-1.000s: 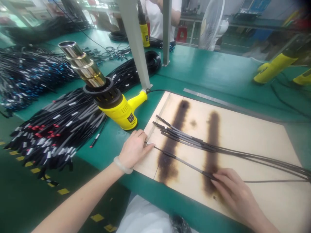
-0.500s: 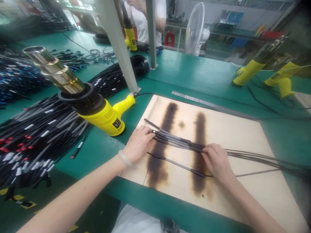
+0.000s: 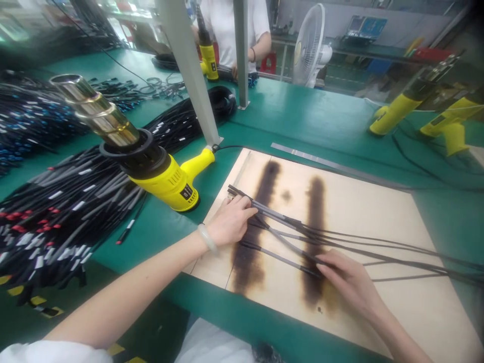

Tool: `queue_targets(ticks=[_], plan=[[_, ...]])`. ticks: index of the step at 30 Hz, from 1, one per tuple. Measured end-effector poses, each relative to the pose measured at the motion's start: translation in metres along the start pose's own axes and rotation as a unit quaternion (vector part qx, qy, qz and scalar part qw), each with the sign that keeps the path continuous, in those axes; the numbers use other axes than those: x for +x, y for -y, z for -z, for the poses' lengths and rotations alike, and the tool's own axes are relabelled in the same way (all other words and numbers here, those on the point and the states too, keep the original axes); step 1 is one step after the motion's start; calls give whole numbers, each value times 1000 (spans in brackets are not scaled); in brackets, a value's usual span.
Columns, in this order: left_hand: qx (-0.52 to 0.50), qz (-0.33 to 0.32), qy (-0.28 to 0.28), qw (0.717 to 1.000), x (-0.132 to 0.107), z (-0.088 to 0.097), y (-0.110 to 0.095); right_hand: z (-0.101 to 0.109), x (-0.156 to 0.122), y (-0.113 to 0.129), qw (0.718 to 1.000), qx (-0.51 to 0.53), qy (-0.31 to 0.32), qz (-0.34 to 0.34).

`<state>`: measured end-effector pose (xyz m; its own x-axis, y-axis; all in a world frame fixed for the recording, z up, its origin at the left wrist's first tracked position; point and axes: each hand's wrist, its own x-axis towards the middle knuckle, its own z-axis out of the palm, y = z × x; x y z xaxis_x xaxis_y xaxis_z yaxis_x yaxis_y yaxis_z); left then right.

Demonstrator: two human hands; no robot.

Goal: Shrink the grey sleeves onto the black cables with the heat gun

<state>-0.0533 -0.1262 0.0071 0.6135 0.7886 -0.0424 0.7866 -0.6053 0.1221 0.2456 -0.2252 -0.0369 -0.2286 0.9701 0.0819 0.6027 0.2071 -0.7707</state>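
Several thin black cables (image 3: 282,218) with grey sleeved sections lie across a pale wooden board (image 3: 401,212) that has two dark scorched stripes. My left hand (image 3: 232,220), with a pale bangle at the wrist, is closed on the cables near their left ends; its fingertips hide part of them. My right hand (image 3: 346,275) pinches one cable (image 3: 289,243) at the right scorch stripe, drawn toward me and apart from the others. Another sleeved cable (image 3: 278,258) lies on the board nearer to me.
A yellow heat gun (image 3: 166,181) stands nozzle-up left of the board, beside a large cable bundle (image 3: 68,201). A steel ruler (image 3: 302,155) lies behind the board. Metal posts (image 3: 189,75) rise from the table. More heat guns (image 3: 397,113) stand at right; a person (image 3: 234,30) is opposite.
My right hand has moved toward me, pulling one cable away from the group. My left hand has shifted slightly right along the cable ends. The person opposite has lowered their hands.
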Motion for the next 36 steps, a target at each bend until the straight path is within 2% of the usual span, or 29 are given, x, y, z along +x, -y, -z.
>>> queue_targets(ticks=[5, 8, 11, 15, 19, 23, 29, 36], plan=[[-28, -10, -7, 1000, 5, -10, 8, 3, 2, 2, 1000, 17, 14, 21], [-33, -7, -19, 999, 10, -13, 13, -3, 5, -4, 999, -35, -9, 41], [-22, -8, -21, 1000, 12, -8, 17, -8, 10, -9, 991, -98, -40, 79], [-27, -46, -1, 999, 1, 3, 18, -9, 14, -9, 984, -122, -53, 116], [-47, -66, 32, 996, -14, 6, 19, -7, 10, -7, 984, -122, -47, 122], [-53, -55, 41, 996, -24, 6, 26, -4, 5, -12, 980, -156, -52, 116], [-105, -45, 33, 993, -34, 12, 42, -7, 5, -10, 980, -140, -48, 129], [-179, 29, 20, 983, -46, 16, 52, -21, 10, -1, 985, -109, -26, 133]])
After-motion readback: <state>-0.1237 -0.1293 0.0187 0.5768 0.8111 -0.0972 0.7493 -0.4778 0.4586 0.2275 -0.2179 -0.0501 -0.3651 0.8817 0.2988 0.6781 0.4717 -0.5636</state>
